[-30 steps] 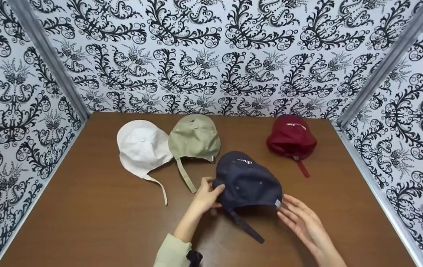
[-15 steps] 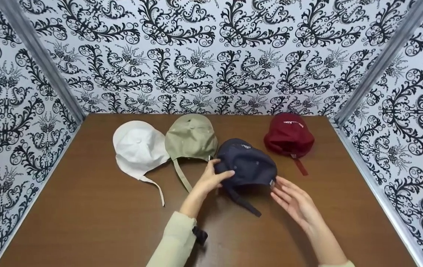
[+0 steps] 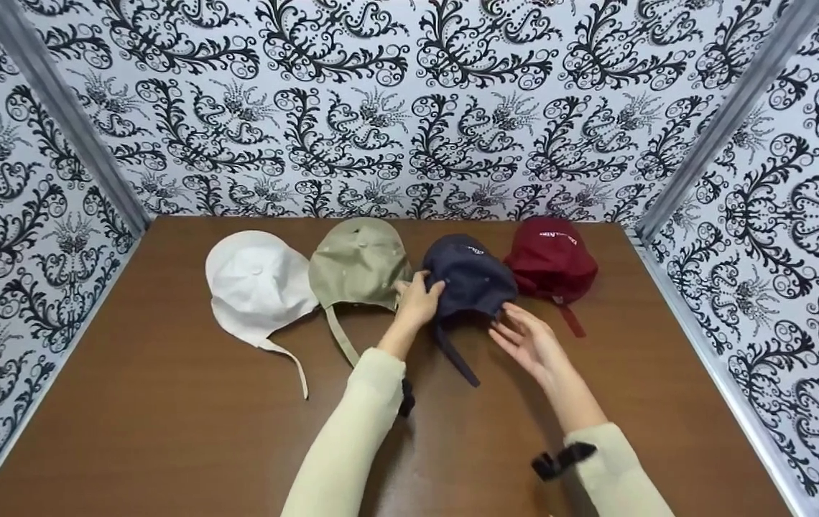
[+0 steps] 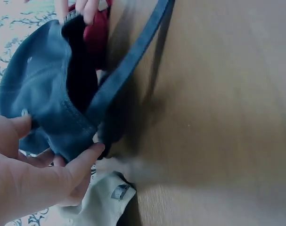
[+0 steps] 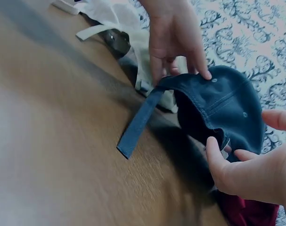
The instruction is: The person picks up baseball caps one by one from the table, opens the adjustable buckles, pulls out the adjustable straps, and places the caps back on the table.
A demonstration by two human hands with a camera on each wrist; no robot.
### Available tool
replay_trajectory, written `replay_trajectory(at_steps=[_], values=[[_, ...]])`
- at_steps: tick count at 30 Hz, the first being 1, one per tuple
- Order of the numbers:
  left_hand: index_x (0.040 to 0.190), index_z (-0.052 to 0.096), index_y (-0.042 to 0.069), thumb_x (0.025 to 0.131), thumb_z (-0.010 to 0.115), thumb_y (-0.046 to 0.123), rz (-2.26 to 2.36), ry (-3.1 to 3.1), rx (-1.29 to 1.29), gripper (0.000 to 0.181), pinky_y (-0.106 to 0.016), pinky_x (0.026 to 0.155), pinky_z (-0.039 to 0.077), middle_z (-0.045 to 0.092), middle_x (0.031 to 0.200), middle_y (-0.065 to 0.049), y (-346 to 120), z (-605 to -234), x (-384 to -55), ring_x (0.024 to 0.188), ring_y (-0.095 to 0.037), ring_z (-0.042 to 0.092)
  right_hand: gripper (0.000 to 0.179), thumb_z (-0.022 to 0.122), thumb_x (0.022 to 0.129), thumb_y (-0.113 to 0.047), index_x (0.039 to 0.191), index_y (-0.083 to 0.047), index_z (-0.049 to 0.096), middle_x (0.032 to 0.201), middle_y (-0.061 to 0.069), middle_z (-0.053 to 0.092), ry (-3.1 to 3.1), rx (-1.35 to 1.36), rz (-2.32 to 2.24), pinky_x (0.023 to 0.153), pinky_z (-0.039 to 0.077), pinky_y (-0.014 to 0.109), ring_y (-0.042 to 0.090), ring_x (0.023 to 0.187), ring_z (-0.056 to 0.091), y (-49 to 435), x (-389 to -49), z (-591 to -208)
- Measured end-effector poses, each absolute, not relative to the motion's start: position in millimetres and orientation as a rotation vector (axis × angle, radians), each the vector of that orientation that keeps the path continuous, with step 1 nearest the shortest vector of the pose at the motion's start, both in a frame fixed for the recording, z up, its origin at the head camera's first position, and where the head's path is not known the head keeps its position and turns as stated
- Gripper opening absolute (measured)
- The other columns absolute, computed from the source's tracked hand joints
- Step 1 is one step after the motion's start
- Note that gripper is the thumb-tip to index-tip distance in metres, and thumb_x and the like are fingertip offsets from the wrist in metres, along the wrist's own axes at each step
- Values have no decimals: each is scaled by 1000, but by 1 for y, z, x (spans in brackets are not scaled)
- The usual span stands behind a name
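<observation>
A navy cap (image 3: 474, 276) is held between both hands, its loose strap (image 4: 128, 66) hanging down. My left hand (image 3: 418, 300) pinches the cap's left edge, with the thumb on the outside, as the left wrist view shows. At the opposite edge, by a small metal buckle (image 5: 225, 149), my right hand (image 3: 530, 341) holds the rim between its fingers. The cap hangs just above the table in the right wrist view. On its left is an olive cap (image 3: 359, 262), partly behind my left hand. A dark red cap (image 3: 553, 258) sits close on its right.
A white cap (image 3: 258, 276) lies at the left, touching the olive one, its strap trailing toward me. The brown table (image 3: 187, 431) meets a patterned back wall (image 3: 381, 115). Side walls with grey corner posts stand left and right.
Both hands have carried the navy cap away from me, toward the back of the table, into the space between the olive and dark red caps. The other caps have stayed put.
</observation>
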State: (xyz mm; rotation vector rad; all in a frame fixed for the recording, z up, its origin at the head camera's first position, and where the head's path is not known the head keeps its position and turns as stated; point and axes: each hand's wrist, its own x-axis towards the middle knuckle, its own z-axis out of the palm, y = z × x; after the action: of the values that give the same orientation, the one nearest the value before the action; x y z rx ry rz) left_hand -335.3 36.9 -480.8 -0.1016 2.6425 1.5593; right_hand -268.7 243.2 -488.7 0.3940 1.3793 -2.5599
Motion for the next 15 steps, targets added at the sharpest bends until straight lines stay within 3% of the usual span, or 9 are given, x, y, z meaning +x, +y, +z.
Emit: replay_trajectory(at_steps=[4, 9, 15], values=[[148, 42, 6, 106, 44, 31, 1568, 2624, -158, 49, -52, 116, 34, 36, 146, -27, 39, -481, -344, 136, -49, 37, 26, 45, 103, -16, 97, -14, 70, 130, 7, 44, 1360, 444, -2578, 111, 46, 39, 32, 124, 47, 227, -287, -496], [139, 52, 3, 106, 45, 24, 1586, 2659, -173, 40, -48, 113, 38, 44, 142, -24, 37, -485, -347, 133, -45, 44, 15, 48, 101, -15, 110, -8, 57, 132, 7, 44, 1415, 514, -2541, 114, 44, 41, 32, 127, 45, 215, -301, -504], [116, 62, 0, 101, 54, 17, 1597, 2721, -42, 23, -43, 105, 46, 59, 124, -21, 32, -485, -344, 122, -34, 55, 20, 49, 100, -14, 118, -5, 49, 136, 8, 39, 1472, 529, -2503, 114, 43, 40, 36, 137, 36, 214, -303, -503]])
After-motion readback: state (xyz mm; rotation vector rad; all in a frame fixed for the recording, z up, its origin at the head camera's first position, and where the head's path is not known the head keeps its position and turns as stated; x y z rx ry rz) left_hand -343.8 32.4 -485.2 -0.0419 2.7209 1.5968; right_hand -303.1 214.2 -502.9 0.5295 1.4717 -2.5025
